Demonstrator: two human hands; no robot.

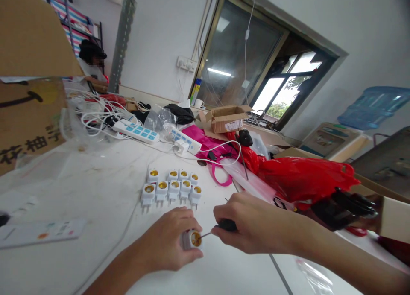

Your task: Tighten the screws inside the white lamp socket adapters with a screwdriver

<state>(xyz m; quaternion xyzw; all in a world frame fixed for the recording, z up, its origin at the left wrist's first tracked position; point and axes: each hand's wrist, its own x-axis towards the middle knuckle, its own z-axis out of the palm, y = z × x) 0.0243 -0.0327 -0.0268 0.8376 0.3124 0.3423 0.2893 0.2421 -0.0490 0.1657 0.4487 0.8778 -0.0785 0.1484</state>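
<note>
My left hand point(171, 239) is wrapped round a white lamp socket plug point(188, 240) low in the middle of the view, its brass-coloured round opening facing up and right. In my right hand point(240, 221), just to the right, is a screwdriver with a black handle point(228, 225). Its thin shaft reaches left into the socket's opening; the tip is too small to make out. Beyond my left hand, several similar white sockets point(174, 188) stand on the white table point(105, 192) in two rows, with metal prongs showing on the nearer ones.
White power strips point(137, 130) and tangled cables point(96, 111) lie at the back left. Red plastic bags point(304, 175), a pink bag point(198, 137) and an open cardboard box point(227, 118) fill the back and right. A large carton point(32, 115) stands left; a person point(92, 58) is behind it.
</note>
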